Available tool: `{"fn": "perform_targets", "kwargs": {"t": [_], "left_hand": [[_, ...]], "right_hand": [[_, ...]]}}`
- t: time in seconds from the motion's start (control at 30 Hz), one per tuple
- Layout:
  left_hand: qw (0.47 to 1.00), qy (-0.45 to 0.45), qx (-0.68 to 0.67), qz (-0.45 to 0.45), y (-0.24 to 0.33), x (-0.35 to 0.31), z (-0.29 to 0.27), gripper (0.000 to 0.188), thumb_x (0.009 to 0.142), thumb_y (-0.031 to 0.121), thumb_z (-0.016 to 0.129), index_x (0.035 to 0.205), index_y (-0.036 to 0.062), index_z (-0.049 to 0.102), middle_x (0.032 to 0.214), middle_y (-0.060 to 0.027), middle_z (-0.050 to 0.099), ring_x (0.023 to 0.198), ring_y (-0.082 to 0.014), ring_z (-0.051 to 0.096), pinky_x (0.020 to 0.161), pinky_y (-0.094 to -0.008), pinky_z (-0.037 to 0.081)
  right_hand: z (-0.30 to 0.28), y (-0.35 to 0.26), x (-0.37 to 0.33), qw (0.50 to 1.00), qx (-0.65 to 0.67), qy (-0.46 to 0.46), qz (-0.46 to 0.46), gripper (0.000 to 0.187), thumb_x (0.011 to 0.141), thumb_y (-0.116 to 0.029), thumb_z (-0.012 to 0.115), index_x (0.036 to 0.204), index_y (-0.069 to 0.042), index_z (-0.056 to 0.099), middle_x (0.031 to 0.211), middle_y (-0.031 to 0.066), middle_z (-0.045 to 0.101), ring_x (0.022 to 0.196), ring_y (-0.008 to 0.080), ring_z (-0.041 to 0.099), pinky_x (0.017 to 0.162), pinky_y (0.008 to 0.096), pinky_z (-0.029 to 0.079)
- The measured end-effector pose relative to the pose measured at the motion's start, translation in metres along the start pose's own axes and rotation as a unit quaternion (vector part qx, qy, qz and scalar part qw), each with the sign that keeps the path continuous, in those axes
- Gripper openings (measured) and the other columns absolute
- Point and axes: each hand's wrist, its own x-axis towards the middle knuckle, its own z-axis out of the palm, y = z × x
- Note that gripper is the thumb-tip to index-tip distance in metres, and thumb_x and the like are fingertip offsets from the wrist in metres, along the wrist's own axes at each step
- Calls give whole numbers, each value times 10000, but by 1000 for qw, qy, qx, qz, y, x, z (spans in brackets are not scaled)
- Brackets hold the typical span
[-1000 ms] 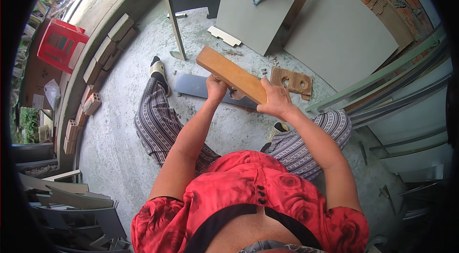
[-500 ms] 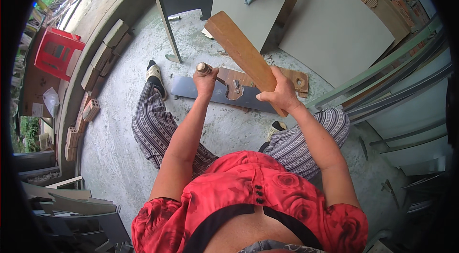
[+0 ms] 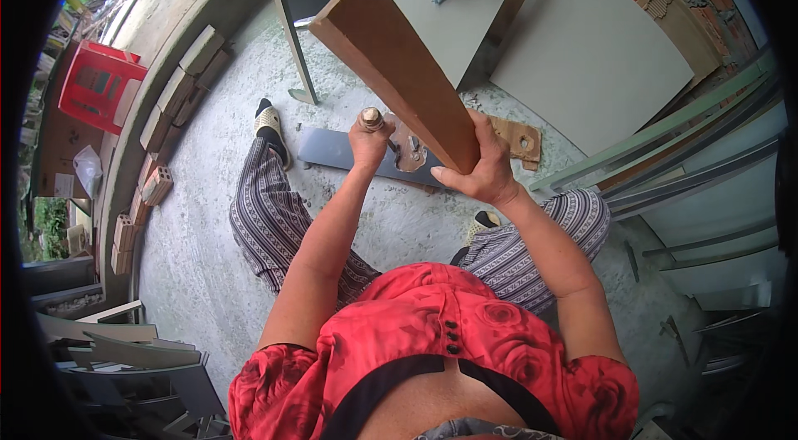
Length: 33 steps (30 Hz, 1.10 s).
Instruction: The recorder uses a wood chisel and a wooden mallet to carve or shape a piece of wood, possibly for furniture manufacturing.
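Across the concrete floor (image 3: 199,224), a grey, holed panel (image 3: 332,149) is lying partly hidden below the long brown block (image 3: 399,74) the right fingers (image 3: 490,143) are clamping, while the left fingers (image 3: 366,143) are gripping a mostly covered tool (image 3: 371,116).

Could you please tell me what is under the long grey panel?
A brown board shows past its far side, probably running underneath; the grey panel covers that part, and the held wooden block hides more.
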Motion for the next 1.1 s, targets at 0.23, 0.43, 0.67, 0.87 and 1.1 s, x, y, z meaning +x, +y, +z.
{"fn": "perform_targets", "kwargs": {"t": [0.23,0.43,0.67,0.87,1.1], "left_hand": [[999,-20,-35,13,1,-4,-1,145,786,38,671,926,49,639,863,-23,694,812,-87,624,734,-256,496],[999,-28,-40,3,5,-4,1,161,751,81,715,889,59,637,813,-17,678,762,-78,613,694,-261,496],[976,-15,194,94,-4,-4,0,142,749,109,712,867,43,669,805,-57,704,774,-94,643,660,-283,501],[999,-35,-12,-4,8,-14,2,120,750,36,686,867,34,659,823,-30,696,774,-91,638,689,-263,509],[999,-42,19,7,33,11,-4,176,697,35,709,716,67,536,661,25,563,609,-83,502,577,-272,444]], "right_hand": [[10,9,5,942,-175,-227,176,730,583,-278,749,1198,-45,434,874,203,633,794,397,624,725,441,497],[-2,-26,17,998,28,-40,28,735,595,-257,765,1214,-56,423,952,191,606,835,318,628,756,403,492],[16,21,-8,958,-182,-188,119,672,567,-271,755,1120,-61,435,894,201,624,823,377,626,725,442,494],[4,15,-5,945,-148,-212,199,678,537,-288,761,1112,-59,484,909,199,640,838,383,628,733,441,490],[-12,28,-6,983,-70,-79,151,662,545,-317,748,1103,-78,485,841,180,644,772,376,641,692,444,501]]}}
